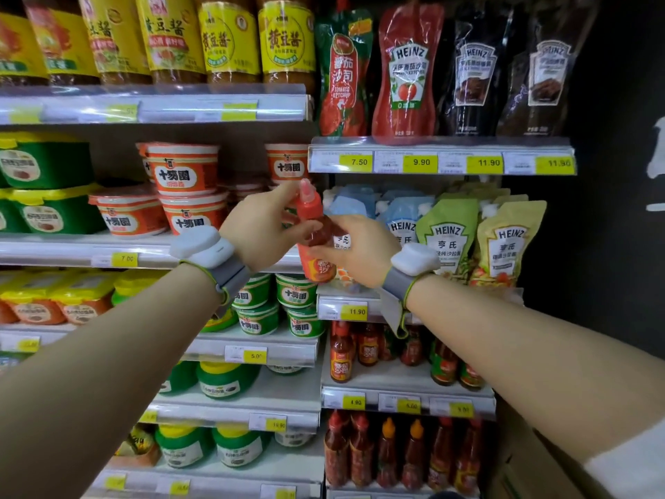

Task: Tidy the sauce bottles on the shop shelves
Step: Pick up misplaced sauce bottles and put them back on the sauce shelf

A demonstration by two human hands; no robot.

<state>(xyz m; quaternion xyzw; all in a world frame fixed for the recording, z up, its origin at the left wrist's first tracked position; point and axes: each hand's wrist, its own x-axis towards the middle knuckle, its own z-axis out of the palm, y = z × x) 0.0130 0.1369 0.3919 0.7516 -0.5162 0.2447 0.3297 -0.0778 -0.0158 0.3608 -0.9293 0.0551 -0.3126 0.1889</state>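
Both hands gripped one red sauce bottle (315, 232): left hand (261, 230) near its cap, right hand (354, 252) lower. A loosened grip could have dropped it onto the shelves (406, 390) below.

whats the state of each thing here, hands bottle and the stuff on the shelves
left hand: grips the bottle's upper part
right hand: grips the bottle's body
red sauce bottle: held in the air, cap on, tilted
ketchup pouches: upright on the top right shelf
red tubs: stacked, lids on
small bottles: standing, capped
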